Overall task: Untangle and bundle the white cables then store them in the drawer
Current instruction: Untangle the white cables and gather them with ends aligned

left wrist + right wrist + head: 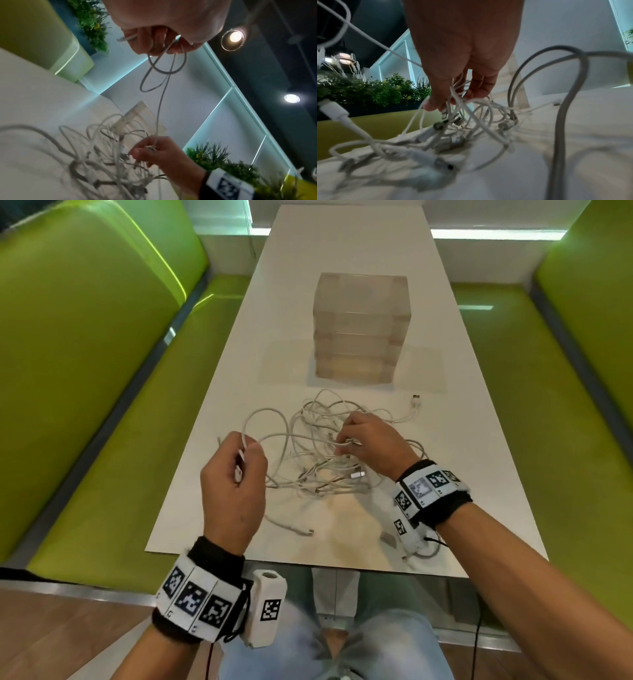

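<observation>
Green benches (85, 364) flank a white table (455, 446); far on it stands the frosted drawer unit (359, 326), nearer the cable tangle (318, 453). Left hand (234, 487) grips one coiled cable; right hand (371, 445) pinches strands. Best feed slack gently, not tug.

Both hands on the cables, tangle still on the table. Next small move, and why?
Probably draw the left hand up and away, feeding more cable free while the right hand pins the tangle. The left hand already grips a small coil of one cable, a single strand runs from it to the right hand's pinch, and the drawer unit looks shut.
</observation>
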Motion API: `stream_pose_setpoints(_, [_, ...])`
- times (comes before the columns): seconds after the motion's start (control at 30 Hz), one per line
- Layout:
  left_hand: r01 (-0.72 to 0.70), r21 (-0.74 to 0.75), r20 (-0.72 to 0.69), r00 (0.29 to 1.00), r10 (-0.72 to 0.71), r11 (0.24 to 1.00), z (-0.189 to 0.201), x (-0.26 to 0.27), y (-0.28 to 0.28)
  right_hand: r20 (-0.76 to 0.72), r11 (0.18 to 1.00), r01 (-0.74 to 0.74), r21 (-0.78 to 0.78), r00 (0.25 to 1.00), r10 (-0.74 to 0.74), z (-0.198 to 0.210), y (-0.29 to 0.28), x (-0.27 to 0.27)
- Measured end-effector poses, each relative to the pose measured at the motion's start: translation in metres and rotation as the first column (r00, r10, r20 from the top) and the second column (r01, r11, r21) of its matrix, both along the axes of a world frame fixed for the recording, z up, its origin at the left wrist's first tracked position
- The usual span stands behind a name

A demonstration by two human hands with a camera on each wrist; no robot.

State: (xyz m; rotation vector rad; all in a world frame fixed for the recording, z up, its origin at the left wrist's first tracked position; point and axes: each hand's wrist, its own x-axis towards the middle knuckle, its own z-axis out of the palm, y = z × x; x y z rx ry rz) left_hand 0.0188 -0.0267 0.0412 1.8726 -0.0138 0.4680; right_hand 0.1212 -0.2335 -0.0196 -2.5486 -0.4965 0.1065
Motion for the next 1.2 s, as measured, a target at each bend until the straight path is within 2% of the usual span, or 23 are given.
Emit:
stream_pose_setpoints(0.07, [-0.017,0.017,0.012,1.000,0.017,1.000,0.002,-0.001,0.007,-0.007,1.000,-0.020,0.025,1.000,0.020,0.004,0.001,0.000])
stream_pose_setpoints(0.13, [-0.050,-0.049,0.059,0.997,0.052,0.998,0.004,-0.001,0.012,-0.016,0.998,-0.006,0.055,1.000,0.006,0.008,0.001,0.000])
stream_pose_setpoints(0.27, [-0.190,-0.188,0.139,0.966,0.218,0.964,0.011,-0.006,0.022,0.019,0.999,0.039,-0.025,0.999,-0.038,0.004,-0.003,0.001])
stream_pose_setpoints(0.37, [-0.280,-0.166,0.188,0.932,0.309,0.946,0.015,-0.010,0.032,-0.003,0.998,0.048,-0.036,0.999,-0.048,0.000,-0.006,0.002])
stream_pose_setpoints(0.43, [-0.307,-0.203,0.203,0.916,0.347,0.930,0.015,-0.009,0.040,-0.022,0.997,0.056,-0.056,0.998,-0.057,0.000,-0.008,0.002])
stream_pose_setpoints(0.53, [-0.319,-0.137,0.216,0.914,0.343,0.938,0.017,-0.006,0.046,-0.047,0.998,0.065,-0.024,0.997,-0.067,0.004,-0.014,-0.001])
stream_pose_setpoints(0.67, [-0.140,-0.028,0.208,0.968,0.142,0.990,0.014,-0.011,0.039,-0.136,0.998,-0.007,0.059,0.991,0.015,0.019,-0.017,-0.011])
stream_pose_setpoints(0.73, [0.009,0.018,0.188,0.982,-0.012,1.000,0.015,-0.016,0.035,-0.181,0.998,-0.044,0.035,0.982,0.049,0.027,-0.019,-0.015])
stream_pose_setpoints(0.83, [0.227,0.057,0.111,0.966,-0.233,0.972,0.018,-0.023,0.035,-0.172,0.997,-0.069,-0.033,0.983,0.063,0.043,-0.024,-0.027])
stream_pose_setpoints(0.9, [0.365,0.025,0.031,0.930,-0.365,0.931,0.019,-0.028,0.037,-0.097,1.000,-0.017,0.004,0.995,0.017,0.058,-0.027,-0.042])
stream_pose_setpoints(0.97, [0.502,-0.004,-0.062,0.863,-0.501,0.865,0.020,-0.034,0.038,-0.002,0.984,-0.018,0.178,1.000,0.019,0.077,-0.026,-0.063])
stream_pose_setpoints(1.0, [0.571,0.000,-0.113,0.816,-0.567,0.821,0.020,-0.036,0.038,-0.001,0.963,-0.062,0.264,0.998,0.065,0.088,-0.023,-0.074])
stream_pose_setpoints(1.1, [0.730,0.085,-0.251,0.674,-0.695,0.678,0.024,-0.041,0.032,-0.207,0.916,-0.210,0.341,0.934,0.291,0.111,-0.002,-0.108])
stream_pose_setpoints(1.17, [0.748,0.120,-0.234,0.661,-0.713,0.653,0.028,-0.044,0.023,-0.339,0.898,-0.250,0.361,0.862,0.376,0.111,0.013,-0.123])
stream_pose_setpoints(1.2, [0.724,0.101,-0.184,0.688,-0.702,0.682,0.028,-0.044,0.019,-0.369,0.891,-0.240,0.385,0.845,0.387,0.106,0.018,-0.128])
